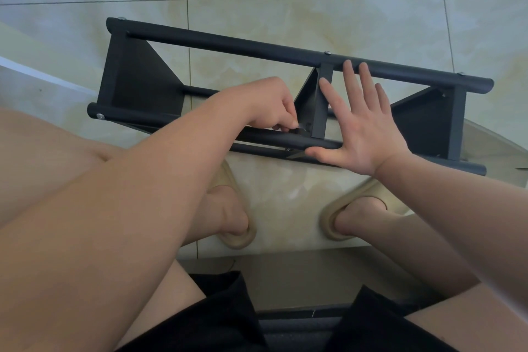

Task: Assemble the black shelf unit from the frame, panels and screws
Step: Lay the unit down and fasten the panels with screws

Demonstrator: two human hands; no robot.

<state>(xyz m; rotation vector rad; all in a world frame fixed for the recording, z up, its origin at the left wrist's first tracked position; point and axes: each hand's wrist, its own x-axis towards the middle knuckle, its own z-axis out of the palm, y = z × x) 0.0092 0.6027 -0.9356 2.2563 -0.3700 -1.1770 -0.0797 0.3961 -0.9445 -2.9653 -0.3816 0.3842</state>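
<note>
Well along, by the look of things. At mid frame, standing on the floor [285,17] and seen from above: the shelf [455,123], with far rail [228,44] and near rail [137,119] already joined across the left panel [134,80], middle panel [308,106] and right panel [423,123]. Four screw heads [122,18] seated and plain to see: three along the far rail, at upper left, above the middle panel and toward the right end; a fourth on the near rail's left end.

Fastening apparently in hand: the middle panel's joint with the near rail. Curled there, just left of that panel, the left hand [274,106], pinching something small and dark against the joint; screw or key, cannot tell which. Flat and spread beside it, the right hand [363,128], fingers straight, holding nothing, laid over the middle panel's edge with the thumb along the near rail, seemingly steadying the frame.

Left to do, as a judgement: tighten this joint, then check the near rail's right end and the lower rails [197,91], with fixings mostly hidden under arms and panels.
</note>
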